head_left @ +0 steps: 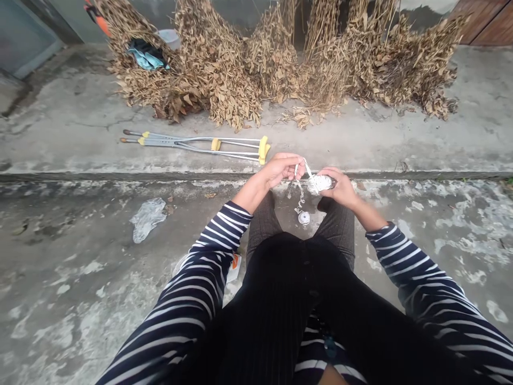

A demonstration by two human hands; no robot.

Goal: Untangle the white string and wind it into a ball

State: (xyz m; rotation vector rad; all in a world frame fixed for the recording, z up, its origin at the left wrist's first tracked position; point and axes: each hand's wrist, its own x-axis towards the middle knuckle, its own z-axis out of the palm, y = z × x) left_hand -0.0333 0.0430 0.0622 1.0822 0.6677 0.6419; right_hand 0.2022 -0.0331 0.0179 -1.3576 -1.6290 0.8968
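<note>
My right hand is closed around a wound bundle of white ribbon-like strip. From that bundle a length of the strip runs up and over to my left hand, whose fingers pinch it. Below the left hand, a loose, curling stretch of the same strip hangs down. It leads to a small round white roll low between my legs; whether the roll touches the ground I cannot tell.
Crutches with yellow pads lie on the raised concrete ledge. Behind them lean dried leafy stalks, with a blue and black cloth among them. A crumpled clear plastic bag lies to the left, and an orange-and-white packet shows beside my left arm.
</note>
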